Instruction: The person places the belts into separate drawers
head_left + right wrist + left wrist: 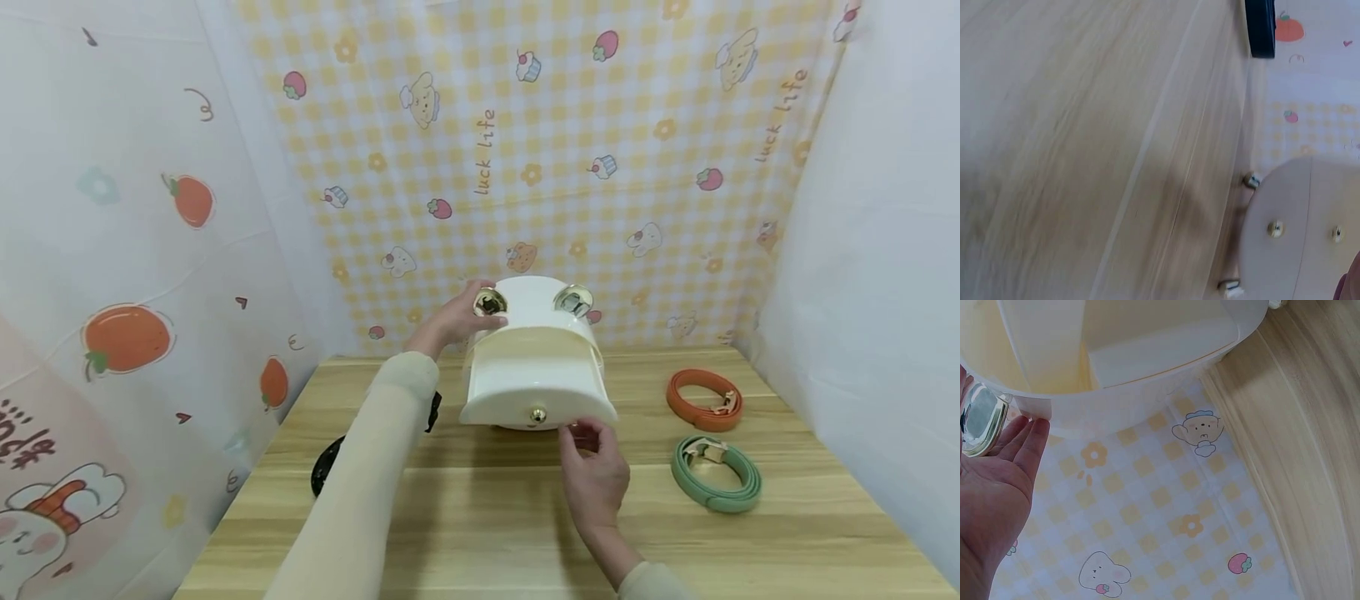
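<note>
A white drawer box (528, 300) with two round gold ornaments on top stands at the table's middle, its upper drawer (532, 375) pulled out toward me. My left hand (459, 318) grips its top left beside the gold ornament (490, 302), thumb in front. In the left wrist view, that hand's fingertips press the box's outer wall (1116, 415). At the lower right edge of the drawer's front, my right hand (596, 479) pinches with curled fingers. Gold knobs (1275, 229) and gold feet (1230, 288) show in the right wrist view.
On the right lie a coiled orange belt (703, 400) and a coiled green belt (716, 473). A black coiled item (324, 465) is partly covered by my left sleeve. Patterned cloth (555, 125) hangs behind the wooden table (480, 517), with white cloth at both sides.
</note>
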The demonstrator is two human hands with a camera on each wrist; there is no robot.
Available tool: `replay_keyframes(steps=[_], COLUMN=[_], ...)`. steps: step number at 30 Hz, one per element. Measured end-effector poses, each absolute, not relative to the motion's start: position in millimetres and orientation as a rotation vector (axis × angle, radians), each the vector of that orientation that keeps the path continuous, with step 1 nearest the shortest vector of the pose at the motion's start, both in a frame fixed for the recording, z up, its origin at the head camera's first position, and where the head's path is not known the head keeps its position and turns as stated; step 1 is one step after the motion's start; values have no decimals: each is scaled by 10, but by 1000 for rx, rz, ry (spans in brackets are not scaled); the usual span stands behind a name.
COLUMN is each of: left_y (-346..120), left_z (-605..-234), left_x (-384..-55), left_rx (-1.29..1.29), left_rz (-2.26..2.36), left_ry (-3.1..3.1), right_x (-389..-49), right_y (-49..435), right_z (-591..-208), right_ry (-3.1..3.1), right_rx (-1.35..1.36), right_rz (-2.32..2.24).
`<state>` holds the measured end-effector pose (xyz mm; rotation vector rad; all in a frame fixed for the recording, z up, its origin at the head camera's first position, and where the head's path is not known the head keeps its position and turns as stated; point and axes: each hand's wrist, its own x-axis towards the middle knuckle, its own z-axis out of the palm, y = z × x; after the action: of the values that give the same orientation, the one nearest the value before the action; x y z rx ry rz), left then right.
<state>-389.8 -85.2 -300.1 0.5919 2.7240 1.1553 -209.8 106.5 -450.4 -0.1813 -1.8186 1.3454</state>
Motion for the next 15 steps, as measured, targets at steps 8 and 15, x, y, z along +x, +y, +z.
replay_keyframes(steps=[8,15], left_y=[-886,-859], left_z=[-2995,-3005], left_x=[-3883,-3898], left_rx=[585,605], left_rz=[1148,1148], left_ry=[2730,2732], right_x=[-2140,-2109], right_y=[1325,1436], right_z=[-4524,-4566], right_ry=[-1859,-1903], right_rx=[-251,-306], right_rz=[1290,1293])
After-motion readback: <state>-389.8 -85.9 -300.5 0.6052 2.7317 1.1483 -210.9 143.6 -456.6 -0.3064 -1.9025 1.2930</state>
